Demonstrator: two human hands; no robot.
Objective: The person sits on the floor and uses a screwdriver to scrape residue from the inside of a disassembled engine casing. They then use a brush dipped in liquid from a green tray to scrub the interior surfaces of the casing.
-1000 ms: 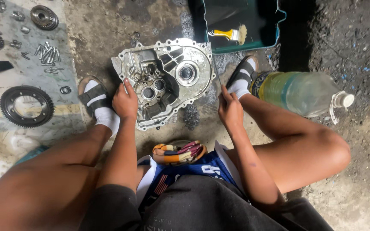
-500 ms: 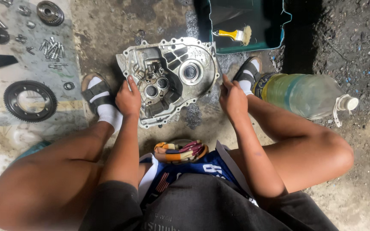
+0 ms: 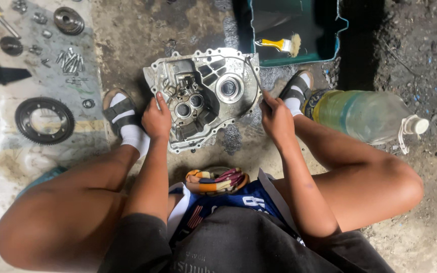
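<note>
Aluminium gearbox casing [image 3: 206, 96] is laid open side up on the stained concrete floor [image 3: 142, 30], between the feet, so the bores are accessible. Its left edge is gripped by the left hand [image 3: 157, 119], grip closed on the rim, apparently to steady it. Its right rim is pinched by the right hand [image 3: 275, 115], fingers together. Just beyond: green tray [image 3: 337, 40] with yellow-handled brush [image 3: 279, 44]. Plastic bottle [image 3: 365, 115] lies right; ring gear [image 3: 44, 120] and bolts [image 3: 71, 62] are set out left on a sheet.
</note>
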